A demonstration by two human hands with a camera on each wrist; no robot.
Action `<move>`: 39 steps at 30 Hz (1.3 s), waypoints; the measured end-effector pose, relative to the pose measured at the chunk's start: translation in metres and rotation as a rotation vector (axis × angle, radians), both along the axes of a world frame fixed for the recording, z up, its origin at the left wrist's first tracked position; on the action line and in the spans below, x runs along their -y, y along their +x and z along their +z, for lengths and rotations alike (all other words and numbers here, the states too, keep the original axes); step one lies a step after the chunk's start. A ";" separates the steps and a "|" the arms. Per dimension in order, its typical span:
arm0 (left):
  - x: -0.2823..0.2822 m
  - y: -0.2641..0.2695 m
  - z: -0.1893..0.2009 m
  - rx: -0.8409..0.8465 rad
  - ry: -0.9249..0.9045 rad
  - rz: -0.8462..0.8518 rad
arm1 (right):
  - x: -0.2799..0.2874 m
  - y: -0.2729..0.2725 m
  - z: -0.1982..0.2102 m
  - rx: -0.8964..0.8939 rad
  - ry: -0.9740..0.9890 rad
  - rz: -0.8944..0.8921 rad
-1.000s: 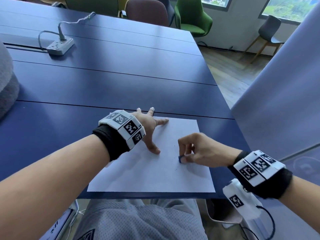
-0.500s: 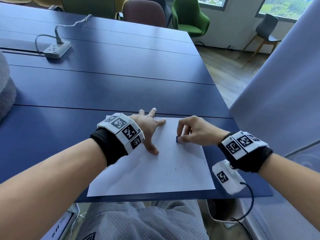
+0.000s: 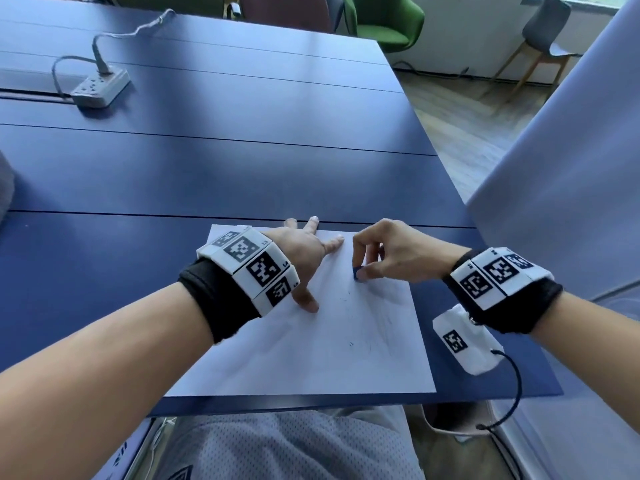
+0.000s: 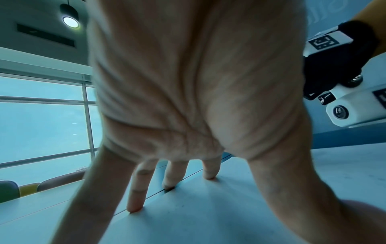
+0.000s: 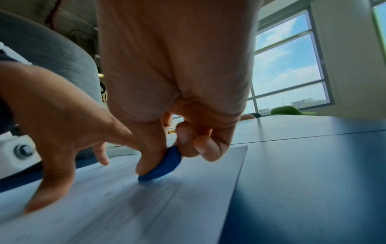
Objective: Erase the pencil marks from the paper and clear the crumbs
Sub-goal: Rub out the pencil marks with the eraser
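1. Since a second ago the right hand (image 3: 391, 252) has been carrying the blue eraser (image 3: 356, 272) up the paper (image 3: 311, 358), away from the bench's near edge and toward the sheet's far edge; the left hand (image 3: 304, 251) is staying planted where it was.
2. The right hand's fingers (image 5: 150, 156) are closing narrowly on the eraser, the thumb on one side and the curled fingertips on the other, and its lower edge is pressing on the paper.
3. The left hand's fingers (image 4: 135, 189) are spreading wide and straight, their tips pressing down on the paper's far left part, with some tips at or just over its far edge; they are holding nothing, only pinning the sheet.
4. The paper is lying near the near right corner of the bench (image 3: 242, 168), its near edge close to the bench's near edge.
5. Judging progress: faint grey pencil marks (image 3: 381, 320) are still showing on the right half of the sheet, nearer the bench's near edge than the eraser, so the erasing looks partly done at best.
6. A few dark specks (image 3: 351, 344), probably crumbs, are lying mid-sheet, so the clearing seems not yet begun.
7. A power strip (image 3: 100, 86) is sitting near the bench's far left edge, well apart from the work.
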State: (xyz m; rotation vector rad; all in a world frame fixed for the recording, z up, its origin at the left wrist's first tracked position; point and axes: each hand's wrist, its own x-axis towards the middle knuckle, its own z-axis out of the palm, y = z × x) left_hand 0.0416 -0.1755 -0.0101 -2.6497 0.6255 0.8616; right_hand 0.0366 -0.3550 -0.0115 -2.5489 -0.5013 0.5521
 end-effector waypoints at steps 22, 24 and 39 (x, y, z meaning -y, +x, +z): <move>0.000 0.000 -0.002 -0.011 -0.014 0.005 | 0.008 0.014 -0.005 0.137 0.029 -0.194; 0.000 0.000 -0.002 -0.008 -0.011 0.005 | 0.008 0.008 -0.006 0.098 0.045 -0.156; 0.001 0.001 -0.004 0.004 -0.008 -0.005 | 0.010 0.010 0.001 0.056 -0.015 -0.149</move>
